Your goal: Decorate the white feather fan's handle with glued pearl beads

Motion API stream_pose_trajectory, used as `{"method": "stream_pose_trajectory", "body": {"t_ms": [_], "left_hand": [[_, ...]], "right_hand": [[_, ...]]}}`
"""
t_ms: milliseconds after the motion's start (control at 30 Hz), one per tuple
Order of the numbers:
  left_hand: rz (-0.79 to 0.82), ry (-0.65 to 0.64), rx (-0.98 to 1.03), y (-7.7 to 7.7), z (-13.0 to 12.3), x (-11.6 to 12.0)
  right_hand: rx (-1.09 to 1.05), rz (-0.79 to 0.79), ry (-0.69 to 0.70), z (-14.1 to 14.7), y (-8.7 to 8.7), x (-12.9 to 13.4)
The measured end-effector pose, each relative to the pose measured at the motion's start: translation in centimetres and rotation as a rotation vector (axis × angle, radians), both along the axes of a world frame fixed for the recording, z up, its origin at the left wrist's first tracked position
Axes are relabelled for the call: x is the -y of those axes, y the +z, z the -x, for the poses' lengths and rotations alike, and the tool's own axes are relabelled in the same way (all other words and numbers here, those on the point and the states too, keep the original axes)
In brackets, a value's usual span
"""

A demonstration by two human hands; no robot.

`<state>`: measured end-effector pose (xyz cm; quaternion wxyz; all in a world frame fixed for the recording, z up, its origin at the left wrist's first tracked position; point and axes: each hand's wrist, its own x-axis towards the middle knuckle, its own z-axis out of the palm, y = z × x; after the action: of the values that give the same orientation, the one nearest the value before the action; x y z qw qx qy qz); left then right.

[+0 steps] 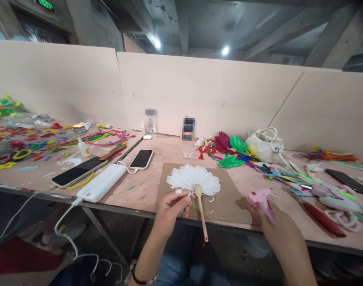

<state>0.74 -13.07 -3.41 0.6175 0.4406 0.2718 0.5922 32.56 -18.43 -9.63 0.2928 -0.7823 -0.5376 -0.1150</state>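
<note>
A white feather fan (pixel 193 178) with a wooden handle (pixel 201 210) lies on a brown board (pixel 229 198); the handle reaches past the table's front edge toward me. Just left of the handle, my left hand (pixel 172 206) pinches a small pale green piece (pixel 188 195) between thumb and fingers. What that piece is, I cannot make out. White tape wraps one of its fingers. On the board's right side, my right hand (pixel 271 218) is closed around the grip of a pink glue gun (pixel 261 198), slightly blurred. White scraps (pixel 211 200) lie below the fan.
Left of the board are a phone (pixel 141 159), a white power bank (pixel 102 182) with cables and another phone (pixel 80 171). Coloured feathers (pixel 233 149), a white bag (pixel 263 145), pipe cleaners and a red-handled tool (pixel 324 218) lie at right. A pale partition (pixel 199 87) stands behind.
</note>
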Motion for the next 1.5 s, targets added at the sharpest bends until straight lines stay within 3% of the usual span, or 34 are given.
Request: {"method": "stream_pose_trajectory", "body": {"t_ms": [133,300,367,433,500,567,667,800,933,1267,1367,1500], "left_hand": [[0.01,0.025,0.021,0.1,-0.1,0.1],[0.002,0.058,0.046,-0.3,0.0,-0.2],[0.003,0.064,0.056,-0.6,0.0,-0.5],[0.006,0.071,0.066,-0.8,0.1,-0.7],[0.009,0.083,0.073,-0.9,0.0,-0.8],[0.008,0.094,0.074,-0.9,0.0,-0.7],[0.002,0.105,0.056,-0.6,0.1,-0.5],[-0.01,0.127,0.025,-0.4,0.3,-0.4],[-0.024,0.153,0.006,-0.6,0.3,-0.4],[-0.077,0.25,0.003,-1.7,0.4,0.1],[-0.219,0.299,-0.086,-1.0,0.7,1.2],[-0.539,0.449,-0.371,1.5,1.2,3.8]], "right_hand": [[0.06,0.079,0.022,-1.6,-0.5,-0.8],[-0.018,0.155,-0.038,-0.9,0.9,-0.4],[0.059,0.102,-0.125,0.0,1.6,0.2],[0.192,-0.068,-0.184,1.7,2.5,1.0],[0.201,-0.255,-0.102,4.2,3.3,1.5],[0.001,-0.374,0.087,7.5,4.0,1.6],[-0.11,-0.28,0.382,12.7,4.2,0.5],[-0.021,0.027,0.396,16.8,3.6,-2.0],[0.01,0.081,0.337,17.5,3.5,-3.0],[-0.403,-0.4,0.485,18.4,3.8,-0.1],[-0.52,-0.424,0.551,18.9,3.8,1.2],[-0.629,-0.424,0.664,19.3,3.5,2.6]]}}
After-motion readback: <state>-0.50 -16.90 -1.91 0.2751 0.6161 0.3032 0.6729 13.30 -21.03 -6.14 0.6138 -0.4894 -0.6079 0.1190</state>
